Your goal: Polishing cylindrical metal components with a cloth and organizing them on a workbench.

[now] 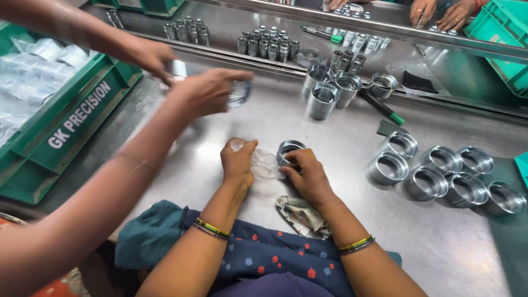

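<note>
Gripping clear plastic bag (pixel 265 163), left hand (pixel 238 163) pinches it shut; right hand (pixel 308 175) closed on metal ring (pixel 289 149), touching bag (table centre). Loose rings (pixel 443 175) at 3 o'clock. Co-worker's hands (pixel 187 82) at 11 o'clock; green crate (pixel 66 129) beyond.

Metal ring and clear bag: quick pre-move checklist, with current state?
1. Right hand grips metal ring: ok.
2. Left hand holds clear plastic bag: ok.
3. Bag mouth open toward ring: cannot tell.
4. Co-worker's hands reach across the steel table, apart from the ring: ok.
5. Loose rings at right, apart from both hands: ok.
6. Cloth lies under the right wrist: ok.
</note>
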